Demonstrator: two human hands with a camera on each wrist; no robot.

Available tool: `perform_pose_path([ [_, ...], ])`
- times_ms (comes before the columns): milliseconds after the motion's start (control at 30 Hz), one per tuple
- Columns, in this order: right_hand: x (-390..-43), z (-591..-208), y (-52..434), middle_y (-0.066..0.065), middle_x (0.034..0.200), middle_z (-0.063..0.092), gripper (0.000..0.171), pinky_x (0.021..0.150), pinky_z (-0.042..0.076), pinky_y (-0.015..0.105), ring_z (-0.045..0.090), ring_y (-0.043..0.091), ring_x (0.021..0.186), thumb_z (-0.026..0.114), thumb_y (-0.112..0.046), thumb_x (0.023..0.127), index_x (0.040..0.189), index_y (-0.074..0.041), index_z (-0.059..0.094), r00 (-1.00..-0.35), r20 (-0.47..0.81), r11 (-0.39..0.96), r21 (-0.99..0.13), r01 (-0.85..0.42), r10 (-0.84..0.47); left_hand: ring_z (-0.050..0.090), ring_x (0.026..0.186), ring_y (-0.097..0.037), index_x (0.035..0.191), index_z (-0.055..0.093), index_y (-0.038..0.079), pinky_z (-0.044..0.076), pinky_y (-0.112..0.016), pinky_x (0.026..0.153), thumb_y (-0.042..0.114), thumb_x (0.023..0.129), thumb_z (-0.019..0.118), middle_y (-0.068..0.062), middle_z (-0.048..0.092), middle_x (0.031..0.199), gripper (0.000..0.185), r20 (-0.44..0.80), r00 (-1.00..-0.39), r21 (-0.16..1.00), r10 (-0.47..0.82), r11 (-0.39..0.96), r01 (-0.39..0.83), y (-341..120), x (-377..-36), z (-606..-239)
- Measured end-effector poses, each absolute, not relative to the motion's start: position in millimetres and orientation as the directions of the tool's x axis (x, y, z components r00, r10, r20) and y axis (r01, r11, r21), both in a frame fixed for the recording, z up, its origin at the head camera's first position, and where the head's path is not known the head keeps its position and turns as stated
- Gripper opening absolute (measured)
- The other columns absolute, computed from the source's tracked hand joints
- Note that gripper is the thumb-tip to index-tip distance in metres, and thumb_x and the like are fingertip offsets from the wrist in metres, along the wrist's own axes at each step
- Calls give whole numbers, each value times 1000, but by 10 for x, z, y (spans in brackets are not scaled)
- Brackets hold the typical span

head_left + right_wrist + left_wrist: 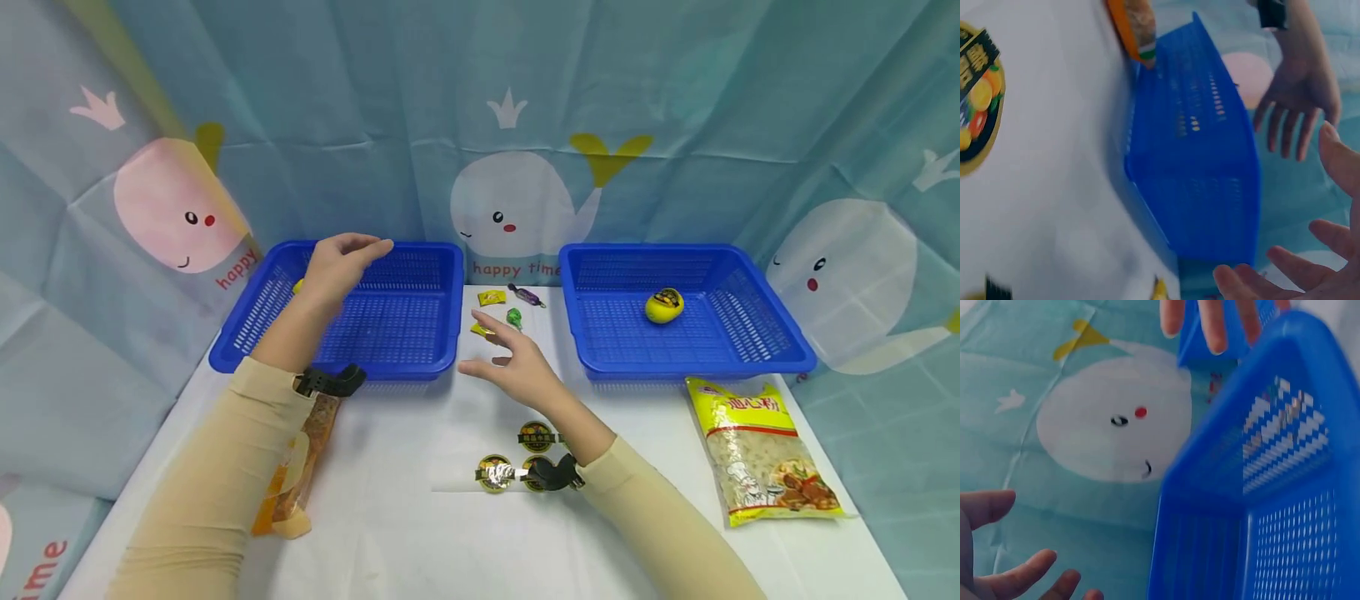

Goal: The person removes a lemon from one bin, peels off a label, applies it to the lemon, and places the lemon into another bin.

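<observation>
My left hand (341, 267) hovers over the left blue basket (450, 333), its fingers extended and holding nothing. Behind that wrist, a small yellow thing (298, 286) in the basket is mostly hidden. My right hand (521, 371) is held above the table between the baskets, thumb and fingers spread apart with nothing between them. Closest to it are small wrapped candies: a yellow one (492, 297), a purple one (527, 295), a green one (513, 317) and another yellow one partly covered by the fingers. In the right wrist view the left hand (1300, 94) appears beyond the left basket (1191, 181).
A second blue basket (690, 367) stands at the right with a yellow lemon (664, 306) bearing a dark sticker. A yellow food bag (761, 454) lies before it. Round fruit stickers (495, 472) lie under the right forearm. An orange-brown food packet (303, 467) is beside the left forearm.
</observation>
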State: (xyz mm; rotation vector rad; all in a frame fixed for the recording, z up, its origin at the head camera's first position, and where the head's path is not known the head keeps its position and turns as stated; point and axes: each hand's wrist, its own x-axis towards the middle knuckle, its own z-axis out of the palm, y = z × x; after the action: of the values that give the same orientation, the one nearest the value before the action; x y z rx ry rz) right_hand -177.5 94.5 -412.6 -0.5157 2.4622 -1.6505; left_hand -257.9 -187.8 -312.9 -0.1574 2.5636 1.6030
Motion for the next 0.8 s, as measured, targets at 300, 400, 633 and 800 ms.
perform_pose_path([
  [300, -1870, -4249, 662, -6, 161, 38, 80, 103, 51, 49, 43, 37, 143, 80, -44, 86, 154, -36, 40, -922, 41, 318, -932, -174, -385, 13, 153, -43, 157, 33, 9, 22, -66, 118, 70, 87, 62, -16, 9, 169, 98, -356, -934, 762, 31, 589, -271, -2205, -2814, -3124],
  [400, -1895, -4279, 607, -6, 161, 38, 81, 103, 52, 45, 43, 35, 143, 79, -48, 85, 154, -38, 39, -930, 21, 355, -921, -160, -366, 17, 152, -44, 157, 33, 9, 25, -66, 117, 71, 86, 62, -18, 11, 169, 98, -346, -938, 751, 9, 602, -271, -2303, -2866, -3173],
  [633, -1898, -4302, 547, 2, 164, 33, 80, 109, 46, 52, 43, 33, 144, 80, -46, 85, 154, -30, 42, -942, -8, 417, -898, -141, -335, 19, 150, -47, 159, 31, 13, 24, -67, 117, 60, 92, 63, -20, 13, 168, 88, -299, -954, 765, -16, 593, -250, -2575, -2988, -3367],
  [800, -1890, -4288, 539, 0, 164, 34, 80, 111, 43, 55, 41, 33, 145, 79, -49, 85, 154, -31, 42, -941, -20, 436, -889, -138, -338, 16, 151, -47, 159, 31, 12, 22, -66, 118, 52, 95, 65, -21, 14, 167, 82, -261, -965, 767, -16, 604, -218, -2789, -3068, -3491],
])
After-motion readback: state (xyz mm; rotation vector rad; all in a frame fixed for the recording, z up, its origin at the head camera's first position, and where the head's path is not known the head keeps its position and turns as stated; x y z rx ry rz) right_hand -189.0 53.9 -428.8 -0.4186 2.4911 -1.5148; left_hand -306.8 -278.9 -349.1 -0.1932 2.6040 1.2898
